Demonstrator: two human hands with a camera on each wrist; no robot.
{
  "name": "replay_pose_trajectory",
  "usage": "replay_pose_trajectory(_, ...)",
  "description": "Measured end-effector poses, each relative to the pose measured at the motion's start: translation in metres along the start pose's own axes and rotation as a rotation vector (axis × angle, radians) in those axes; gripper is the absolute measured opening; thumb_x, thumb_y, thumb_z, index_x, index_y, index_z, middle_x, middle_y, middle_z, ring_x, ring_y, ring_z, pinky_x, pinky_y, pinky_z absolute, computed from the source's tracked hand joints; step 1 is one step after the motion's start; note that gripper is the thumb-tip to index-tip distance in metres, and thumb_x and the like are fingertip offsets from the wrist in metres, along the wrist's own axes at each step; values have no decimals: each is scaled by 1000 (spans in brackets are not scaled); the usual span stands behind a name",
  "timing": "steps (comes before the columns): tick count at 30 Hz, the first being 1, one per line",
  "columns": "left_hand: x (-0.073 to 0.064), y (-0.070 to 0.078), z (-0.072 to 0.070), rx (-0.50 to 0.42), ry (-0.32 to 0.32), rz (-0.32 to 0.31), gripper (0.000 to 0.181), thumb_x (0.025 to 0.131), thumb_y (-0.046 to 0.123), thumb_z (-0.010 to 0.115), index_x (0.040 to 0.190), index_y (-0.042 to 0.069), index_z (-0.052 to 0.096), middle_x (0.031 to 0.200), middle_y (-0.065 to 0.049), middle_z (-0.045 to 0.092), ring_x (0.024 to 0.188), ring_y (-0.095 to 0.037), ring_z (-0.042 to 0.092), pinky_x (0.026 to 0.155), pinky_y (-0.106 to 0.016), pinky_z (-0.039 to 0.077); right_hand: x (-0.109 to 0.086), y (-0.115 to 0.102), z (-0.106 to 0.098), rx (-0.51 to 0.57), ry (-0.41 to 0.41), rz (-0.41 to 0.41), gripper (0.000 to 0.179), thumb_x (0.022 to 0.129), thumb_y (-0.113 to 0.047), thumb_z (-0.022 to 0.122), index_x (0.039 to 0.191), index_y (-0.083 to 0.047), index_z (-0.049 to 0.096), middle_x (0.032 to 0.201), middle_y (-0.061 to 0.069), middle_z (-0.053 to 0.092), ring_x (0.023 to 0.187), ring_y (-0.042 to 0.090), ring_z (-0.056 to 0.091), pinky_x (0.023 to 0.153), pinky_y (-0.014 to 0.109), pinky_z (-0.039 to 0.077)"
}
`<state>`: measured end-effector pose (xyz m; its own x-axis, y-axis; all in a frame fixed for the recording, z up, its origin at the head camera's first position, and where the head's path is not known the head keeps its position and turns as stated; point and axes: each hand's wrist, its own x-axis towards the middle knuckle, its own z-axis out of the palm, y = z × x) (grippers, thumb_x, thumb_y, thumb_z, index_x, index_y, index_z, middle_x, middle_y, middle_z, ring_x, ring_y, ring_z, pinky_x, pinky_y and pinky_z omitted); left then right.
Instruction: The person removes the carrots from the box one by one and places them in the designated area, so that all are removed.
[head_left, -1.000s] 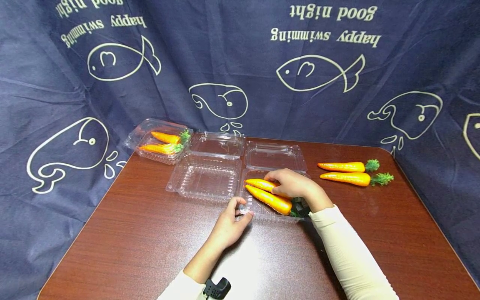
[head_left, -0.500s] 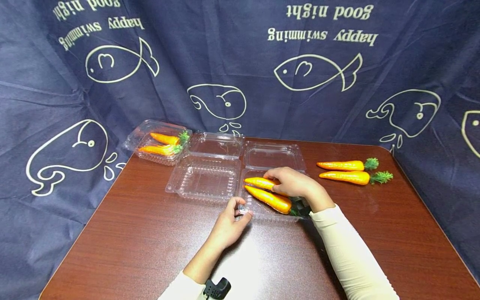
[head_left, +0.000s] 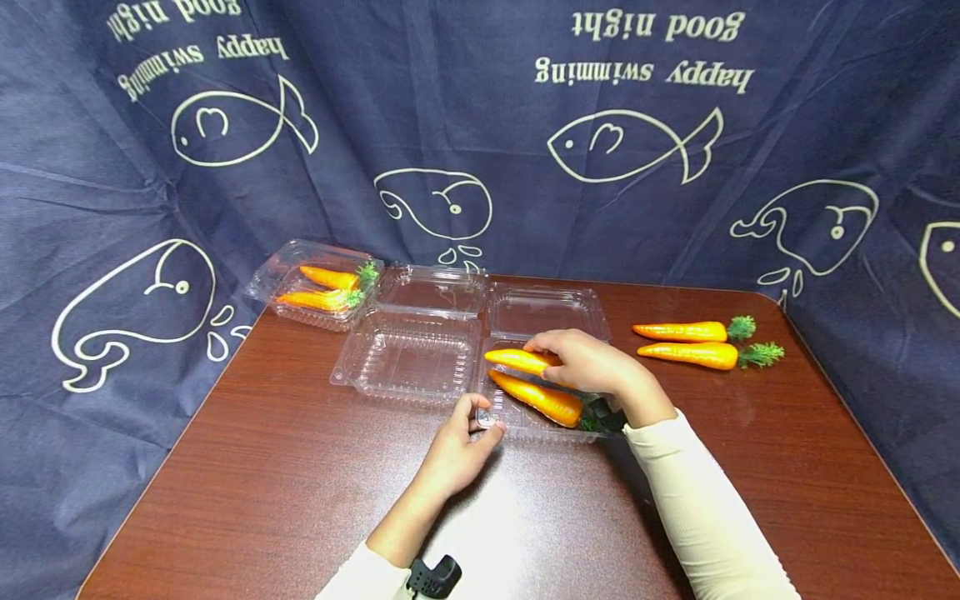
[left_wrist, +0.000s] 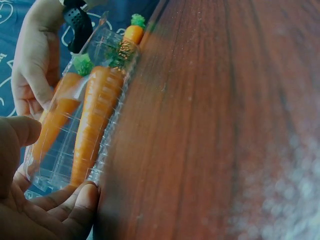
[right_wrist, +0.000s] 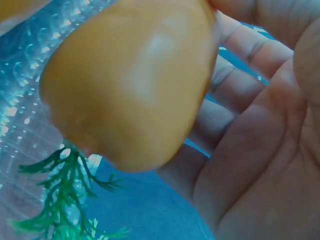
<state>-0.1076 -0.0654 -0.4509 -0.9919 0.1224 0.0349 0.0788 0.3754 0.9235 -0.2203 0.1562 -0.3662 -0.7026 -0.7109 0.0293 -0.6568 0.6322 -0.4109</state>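
Observation:
My right hand grips a toy carrot by its thick end, over a clear plastic clamshell box. In the right wrist view the carrot fills the middle, its green top hanging free and the fingers curled behind it. A second carrot lies slantwise in the same box, nearer the front wall. At the box's front left corner my left hand pinches the rim between thumb and fingers. The left wrist view shows that hand at the tips of both carrots.
An open clamshell box stands just left. Farther left, another box holds two carrots. Two loose carrots with green tops lie at the right on the brown table. A blue printed cloth hangs behind.
My right hand has shifted slightly left with the carrot, and its tip now sits a little farther left and higher in the head view. My left hand stays at the box corner.

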Motion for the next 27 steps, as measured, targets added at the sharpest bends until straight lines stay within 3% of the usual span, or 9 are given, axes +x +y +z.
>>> replay_pose_trajectory(7,0,-1,1,-3,2,16,34,93,27,68,117,10,52,92,-3,68,90,-17,64,75,-34,48,-8,-9,-8,-11,26,-2,32,86,-2,69,117,-8,67,106,0,66,92,18,57,84,39,46)
replay_pose_trajectory(17,0,0,1,-9,2,16,35,93,27,68,117,8,52,94,-4,66,92,-19,64,76,-36,48,-31,-10,-23,-13,130,-3,34,84,2,69,117,-7,67,100,-1,66,88,17,58,82,40,46)
replay_pose_trajectory(27,-1,1,0,-1,1,14,34,92,27,68,116,9,52,96,-4,67,94,-21,64,78,-39,48,-58,7,-28,-20,157,79,37,82,5,65,117,-6,67,98,-1,65,86,17,57,81,39,46)
